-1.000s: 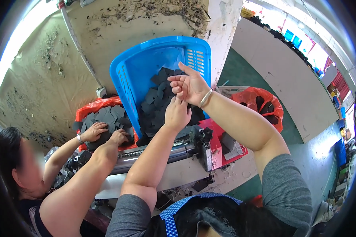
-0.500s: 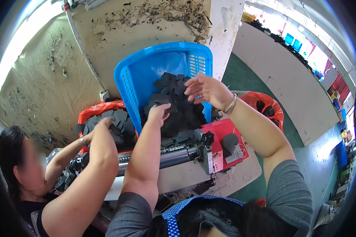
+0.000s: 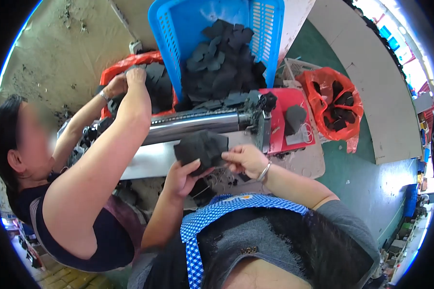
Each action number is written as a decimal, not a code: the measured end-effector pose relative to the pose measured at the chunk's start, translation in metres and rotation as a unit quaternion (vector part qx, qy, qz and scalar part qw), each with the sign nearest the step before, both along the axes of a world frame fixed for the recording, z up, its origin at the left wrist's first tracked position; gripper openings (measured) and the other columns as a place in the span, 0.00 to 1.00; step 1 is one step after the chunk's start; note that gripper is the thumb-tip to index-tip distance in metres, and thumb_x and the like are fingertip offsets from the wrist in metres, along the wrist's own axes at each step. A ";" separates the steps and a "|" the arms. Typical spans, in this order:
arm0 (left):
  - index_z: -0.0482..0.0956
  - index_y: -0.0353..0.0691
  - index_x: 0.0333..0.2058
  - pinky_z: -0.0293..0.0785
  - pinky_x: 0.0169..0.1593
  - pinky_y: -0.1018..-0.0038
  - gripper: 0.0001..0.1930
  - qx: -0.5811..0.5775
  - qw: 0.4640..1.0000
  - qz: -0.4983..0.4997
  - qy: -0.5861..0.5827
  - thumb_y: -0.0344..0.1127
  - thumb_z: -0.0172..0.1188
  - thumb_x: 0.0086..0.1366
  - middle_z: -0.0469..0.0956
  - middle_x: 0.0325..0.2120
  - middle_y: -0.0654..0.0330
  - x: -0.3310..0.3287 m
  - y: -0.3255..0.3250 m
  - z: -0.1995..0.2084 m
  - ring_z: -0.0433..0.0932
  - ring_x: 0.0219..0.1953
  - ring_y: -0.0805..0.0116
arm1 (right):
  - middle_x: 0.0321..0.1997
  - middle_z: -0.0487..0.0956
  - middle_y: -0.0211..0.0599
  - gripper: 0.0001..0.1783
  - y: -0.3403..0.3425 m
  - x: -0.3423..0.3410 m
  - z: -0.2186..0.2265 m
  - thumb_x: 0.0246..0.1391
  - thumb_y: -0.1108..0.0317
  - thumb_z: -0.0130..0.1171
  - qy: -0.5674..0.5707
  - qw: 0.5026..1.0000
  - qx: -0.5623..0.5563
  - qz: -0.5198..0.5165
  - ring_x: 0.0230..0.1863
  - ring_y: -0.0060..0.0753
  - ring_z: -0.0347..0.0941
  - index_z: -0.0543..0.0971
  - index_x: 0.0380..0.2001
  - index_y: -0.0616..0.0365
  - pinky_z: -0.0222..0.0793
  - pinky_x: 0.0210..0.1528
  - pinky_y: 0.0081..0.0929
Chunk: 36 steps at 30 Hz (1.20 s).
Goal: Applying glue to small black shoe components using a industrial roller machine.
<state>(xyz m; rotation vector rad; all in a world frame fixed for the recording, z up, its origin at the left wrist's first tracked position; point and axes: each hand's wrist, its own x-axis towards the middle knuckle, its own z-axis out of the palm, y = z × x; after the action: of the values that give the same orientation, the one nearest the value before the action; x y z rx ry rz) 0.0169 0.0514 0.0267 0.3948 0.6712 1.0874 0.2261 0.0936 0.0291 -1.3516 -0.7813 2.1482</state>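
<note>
In front of my chest, my left hand (image 3: 185, 176) grips several flat black sheet pieces (image 3: 202, 150), thumb on top. My right hand (image 3: 246, 161) pinches the right edge of the same pieces between thumb and fingers. Just beyond them runs a machine with a shiny metal roller (image 3: 197, 124) and a pale flat plate (image 3: 152, 159). Behind the roller leans a blue plastic basket (image 3: 171, 53) holding a heap of similar black pieces (image 3: 217, 72). How many pieces I hold cannot be made out.
At my left a co-worker (image 3: 82, 192) reaches into a red bag (image 3: 113, 72) of black pieces. The machine's red end cover (image 3: 279, 113) carries a dark piece and pale rings. Another red bag (image 3: 357, 111) stands to the right, near a long pale partition (image 3: 366, 82).
Both my hands have come back from the blue basket toward my chest, now together on black pieces. My view has tilted downward. The co-worker's hands stay at the red bag.
</note>
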 end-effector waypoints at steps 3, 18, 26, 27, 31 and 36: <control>0.65 0.31 0.48 0.71 0.48 0.58 0.19 -0.079 0.996 0.037 0.021 0.25 0.51 0.57 0.70 0.44 0.51 -0.008 -0.047 -0.015 0.72 0.45 0.57 | 0.20 0.76 0.36 0.09 -0.025 -0.007 -0.021 0.51 0.66 0.57 -0.022 0.998 -0.041 0.047 0.16 0.19 0.71 0.74 0.26 0.62 0.64 0.15 0.12; 0.71 0.32 0.41 0.75 0.42 0.68 0.15 0.032 0.955 0.186 0.229 0.21 0.56 0.53 0.74 0.37 0.55 -0.011 -0.061 -0.045 0.75 0.37 0.65 | 0.23 0.77 0.42 0.15 -0.015 -0.042 -0.032 0.57 0.60 0.47 -0.091 0.987 0.026 0.128 0.15 0.24 0.73 0.71 0.27 0.63 0.66 0.14 0.15; 0.71 0.30 0.40 0.73 0.41 0.71 0.15 -0.032 0.968 0.198 0.148 0.23 0.59 0.52 0.75 0.36 0.56 -0.029 -0.044 -0.024 0.75 0.36 0.67 | 0.24 0.77 0.40 0.14 0.019 -0.036 -0.032 0.56 0.61 0.49 -0.135 0.990 0.025 -0.023 0.16 0.25 0.72 0.70 0.32 0.64 0.66 0.16 0.16; 0.71 0.31 0.40 0.75 0.41 0.68 0.14 -0.047 0.976 0.190 0.093 0.22 0.58 0.52 0.75 0.36 0.55 -0.029 -0.044 -0.021 0.75 0.36 0.66 | 0.24 0.77 0.40 0.14 0.019 -0.037 -0.031 0.56 0.61 0.49 -0.136 0.990 0.024 -0.023 0.16 0.25 0.72 0.70 0.32 0.64 0.66 0.16 0.16; 0.71 0.31 0.40 0.77 0.41 0.64 0.14 -0.039 0.979 0.184 0.073 0.22 0.57 0.53 0.74 0.36 0.55 -0.029 -0.040 -0.026 0.75 0.36 0.64 | 0.22 0.76 0.37 0.14 0.006 -0.049 -0.018 0.55 0.60 0.51 -0.073 0.992 0.099 0.040 0.17 0.23 0.72 0.71 0.28 0.63 0.65 0.16 0.14; 0.71 0.32 0.40 0.75 0.43 0.63 0.13 -0.059 0.985 0.154 0.052 0.22 0.56 0.54 0.74 0.36 0.56 -0.032 -0.041 -0.025 0.75 0.38 0.64 | 0.24 0.76 0.38 0.14 0.019 -0.034 -0.032 0.56 0.61 0.48 -0.138 0.987 0.052 0.068 0.20 0.22 0.73 0.72 0.27 0.62 0.66 0.17 0.14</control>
<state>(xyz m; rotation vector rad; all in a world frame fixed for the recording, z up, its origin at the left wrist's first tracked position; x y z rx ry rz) -0.0149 0.0100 0.0014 0.2506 0.9072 1.3187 0.1925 0.1127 -0.0026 -1.6025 -1.1069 2.0123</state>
